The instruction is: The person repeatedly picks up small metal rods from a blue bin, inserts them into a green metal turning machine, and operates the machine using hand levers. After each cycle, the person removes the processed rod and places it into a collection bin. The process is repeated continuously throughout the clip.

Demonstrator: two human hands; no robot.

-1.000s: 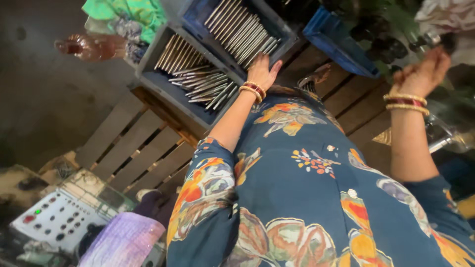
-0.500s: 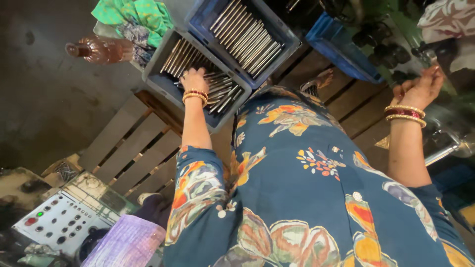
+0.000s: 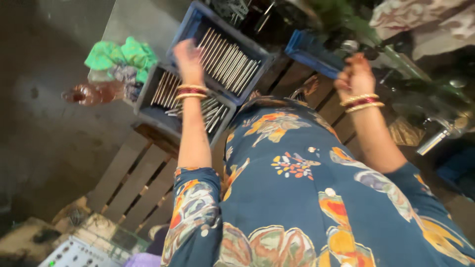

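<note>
My left hand (image 3: pixel 185 55) is stretched forward and blurred, hovering over two blue crates. The near crate (image 3: pixel 144 108) and the far crate (image 3: pixel 194 17) both hold several thin metal rods (image 3: pixel 228 58) laid side by side. Whether the left hand holds a rod is not visible. My right hand (image 3: pixel 354 75), bangles at the wrist, is raised with fingers curled close to a dark machine (image 3: pixel 396 64) and a small shiny metal part (image 3: pixel 349 46). My blue flowered dress fills the lower middle of the view.
A blue tray (image 3: pixel 308 49) sits right of the crates. A green cloth (image 3: pixel 121 55) and a clear plastic bottle (image 3: pixel 91 94) lie at the left. The crates rest on a wooden pallet (image 3: pixel 131 178). A grey control panel (image 3: pixel 74 254) shows at bottom left, a metal cylinder (image 3: pixel 435 141) at right.
My left hand moved left from the far crate to the near crate, then rose toward the far one. My right hand stayed up by the machine.
</note>
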